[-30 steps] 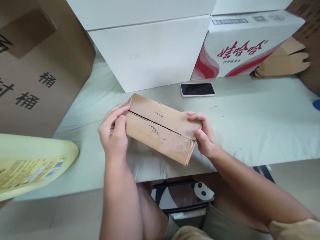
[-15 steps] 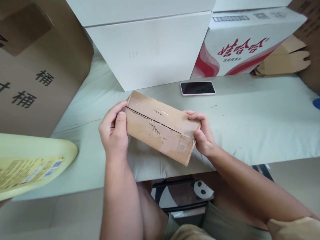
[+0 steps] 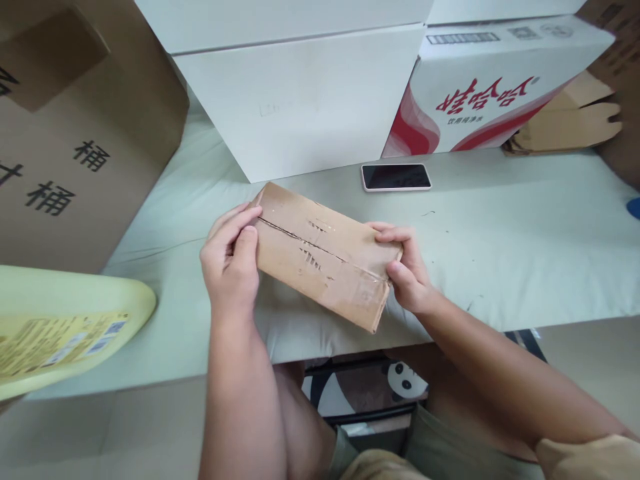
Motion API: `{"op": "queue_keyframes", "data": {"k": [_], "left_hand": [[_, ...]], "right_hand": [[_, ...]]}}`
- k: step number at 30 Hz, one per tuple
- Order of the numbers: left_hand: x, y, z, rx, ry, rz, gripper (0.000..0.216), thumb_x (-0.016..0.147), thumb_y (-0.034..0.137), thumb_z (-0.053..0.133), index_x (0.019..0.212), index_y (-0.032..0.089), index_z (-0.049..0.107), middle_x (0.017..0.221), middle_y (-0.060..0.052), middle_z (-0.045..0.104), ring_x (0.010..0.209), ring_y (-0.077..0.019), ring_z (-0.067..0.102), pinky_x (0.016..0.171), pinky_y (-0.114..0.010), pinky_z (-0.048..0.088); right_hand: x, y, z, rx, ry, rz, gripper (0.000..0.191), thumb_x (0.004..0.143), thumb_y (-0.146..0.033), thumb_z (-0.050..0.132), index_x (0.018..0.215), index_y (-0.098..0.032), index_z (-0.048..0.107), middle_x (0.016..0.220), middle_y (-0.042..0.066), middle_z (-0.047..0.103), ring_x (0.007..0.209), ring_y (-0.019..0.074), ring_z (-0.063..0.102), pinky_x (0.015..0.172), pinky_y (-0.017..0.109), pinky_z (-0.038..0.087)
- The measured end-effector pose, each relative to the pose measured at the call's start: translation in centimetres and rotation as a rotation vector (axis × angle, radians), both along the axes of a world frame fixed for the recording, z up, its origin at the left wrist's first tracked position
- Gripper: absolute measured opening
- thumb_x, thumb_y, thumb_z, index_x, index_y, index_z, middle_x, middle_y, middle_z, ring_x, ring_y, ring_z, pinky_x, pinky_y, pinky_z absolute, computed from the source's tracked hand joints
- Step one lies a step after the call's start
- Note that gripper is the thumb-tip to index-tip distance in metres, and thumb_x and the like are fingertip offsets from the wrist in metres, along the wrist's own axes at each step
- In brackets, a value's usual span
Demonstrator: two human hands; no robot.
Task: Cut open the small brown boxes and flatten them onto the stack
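A small brown cardboard box with worn tape and a dark seam along its top is held between both hands over the pale green padded surface. My left hand grips its left end, thumb and fingers pressed at the seam. At the right end, my right hand has fingers on the top flap and thumb on the near face. The box sits tilted, its right end nearer to me.
A phone lies face up behind the box. Large white boxes and a red-printed white carton stand at the back. A big brown carton is at the left, a yellow object at the near left.
The box and both hands have barely shifted; my left fingers have stretched slightly further over the seam's left end.
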State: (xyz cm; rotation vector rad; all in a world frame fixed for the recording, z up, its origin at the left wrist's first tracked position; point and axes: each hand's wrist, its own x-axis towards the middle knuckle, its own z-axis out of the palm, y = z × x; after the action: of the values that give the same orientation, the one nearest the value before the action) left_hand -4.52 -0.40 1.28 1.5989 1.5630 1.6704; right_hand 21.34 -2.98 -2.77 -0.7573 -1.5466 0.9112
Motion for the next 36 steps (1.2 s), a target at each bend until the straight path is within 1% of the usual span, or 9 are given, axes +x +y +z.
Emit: {"op": "queue_keyframes", "data": {"k": [3, 8, 14, 17, 20, 23, 28, 33, 36], "left_hand": [[0.1, -0.1, 0.1, -0.001, 0.025, 0.017, 0.031, 0.089, 0.018, 0.063, 0.110, 0.026, 0.085, 0.127, -0.004, 0.077, 0.125, -0.0224, 0.069, 0.116, -0.041, 0.052], [0.2, 0.0, 0.4, -0.046, -0.018, 0.053, 0.025, 0.085, 0.017, 0.064, 0.094, 0.023, 0.086, 0.123, -0.008, 0.077, 0.122, -0.0258, 0.069, 0.117, -0.045, 0.051], [0.2, 0.2, 0.4, -0.050, -0.042, 0.073, 0.027, 0.080, 0.017, 0.063, 0.090, 0.025, 0.087, 0.116, -0.005, 0.079, 0.118, -0.0248, 0.071, 0.113, -0.043, 0.053], [0.2, 0.2, 0.5, -0.052, -0.049, 0.081, 0.027, 0.079, 0.018, 0.063, 0.089, 0.023, 0.087, 0.115, -0.006, 0.080, 0.118, -0.0245, 0.071, 0.111, -0.042, 0.054], [0.2, 0.1, 0.5, -0.056, -0.062, 0.085, 0.026, 0.079, 0.018, 0.063, 0.090, 0.022, 0.087, 0.116, -0.007, 0.080, 0.117, -0.0241, 0.071, 0.110, -0.041, 0.054], [0.2, 0.1, 0.5, -0.059, -0.059, 0.083, 0.027, 0.079, 0.018, 0.063, 0.091, 0.021, 0.087, 0.117, -0.008, 0.080, 0.117, -0.0245, 0.071, 0.109, -0.041, 0.054], [0.2, 0.1, 0.7, -0.086, -0.043, 0.083, 0.027, 0.078, 0.019, 0.063, 0.089, 0.022, 0.087, 0.113, -0.007, 0.080, 0.116, -0.0253, 0.072, 0.108, -0.042, 0.055], [0.0, 0.0, 0.6, -0.105, -0.028, 0.068, 0.028, 0.081, 0.018, 0.062, 0.092, 0.026, 0.086, 0.114, -0.003, 0.080, 0.117, -0.0232, 0.072, 0.108, -0.039, 0.057], [-0.3, -0.1, 0.4, -0.085, -0.030, 0.051, 0.028, 0.083, 0.019, 0.062, 0.095, 0.028, 0.086, 0.115, -0.002, 0.080, 0.119, -0.0220, 0.072, 0.109, -0.038, 0.056]], "right_hand": [[0.1, 0.0, -0.1, -0.013, 0.001, 0.019, 0.032, 0.100, -0.057, 0.056, 0.121, -0.032, 0.052, 0.133, 0.009, 0.065, 0.125, 0.0300, 0.063, 0.103, 0.055, 0.054], [0.3, 0.0, -0.3, -0.001, 0.046, 0.067, 0.031, 0.101, -0.055, 0.056, 0.124, -0.033, 0.055, 0.136, 0.008, 0.063, 0.125, 0.0293, 0.063, 0.102, 0.052, 0.055], [0.5, 0.0, -0.3, -0.045, -0.008, 0.045, 0.046, 0.097, -0.066, 0.054, 0.128, -0.032, 0.052, 0.136, 0.009, 0.064, 0.125, 0.0317, 0.064, 0.105, 0.055, 0.055], [0.6, 0.0, -0.2, -0.023, -0.005, 0.069, 0.043, 0.100, -0.061, 0.053, 0.132, -0.033, 0.051, 0.138, 0.009, 0.063, 0.126, 0.0305, 0.063, 0.106, 0.053, 0.054], [0.6, 0.0, 0.0, -0.015, 0.005, 0.082, 0.040, 0.101, -0.059, 0.053, 0.132, -0.033, 0.052, 0.138, 0.009, 0.063, 0.127, 0.0299, 0.063, 0.107, 0.053, 0.054], [0.6, 0.0, 0.0, -0.070, 0.009, 0.071, 0.048, 0.097, -0.066, 0.055, 0.131, -0.032, 0.051, 0.138, 0.010, 0.064, 0.126, 0.0313, 0.064, 0.108, 0.055, 0.054], [0.7, 0.3, -0.6, -0.163, 0.073, 0.082, 0.061, 0.093, -0.074, 0.056, 0.137, -0.033, 0.046, 0.136, 0.010, 0.066, 0.127, 0.0319, 0.065, 0.109, 0.057, 0.054], [0.9, 0.1, -1.2, -0.160, 0.027, 0.038, 0.058, 0.095, -0.072, 0.055, 0.137, -0.032, 0.053, 0.136, 0.010, 0.064, 0.122, 0.0303, 0.065, 0.105, 0.053, 0.055], [0.8, 0.0, -1.1, -0.131, 0.024, 0.048, 0.053, 0.098, -0.067, 0.055, 0.139, -0.033, 0.055, 0.136, 0.008, 0.064, 0.121, 0.0286, 0.064, 0.103, 0.049, 0.056]]}}
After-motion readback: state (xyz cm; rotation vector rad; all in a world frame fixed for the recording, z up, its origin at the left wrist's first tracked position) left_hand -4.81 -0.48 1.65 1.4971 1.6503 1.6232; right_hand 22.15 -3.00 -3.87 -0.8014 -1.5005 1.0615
